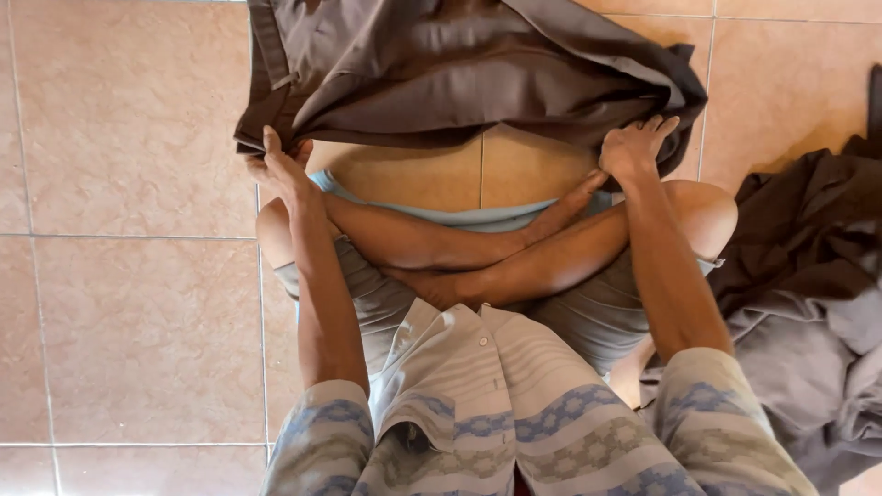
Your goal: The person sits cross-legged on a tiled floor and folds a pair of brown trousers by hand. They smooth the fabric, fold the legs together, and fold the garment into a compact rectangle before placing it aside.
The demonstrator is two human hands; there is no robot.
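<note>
A dark brown garment [459, 64] lies spread on the tiled floor in front of my crossed legs. My left hand [280, 165] grips its near left edge, fingers pinched on the fabric. My right hand [634, 147] holds the near right edge, where the cloth is bunched up. Both arms reach forward over my knees. The near hem is lifted and folded back, so bare tile shows between the hands.
A heap of dark brown and grey clothes [808, 303] lies on the floor at my right side. Pinkish floor tiles [129, 276] stretch to the left. I sit cross-legged on a light blue mat [478, 219].
</note>
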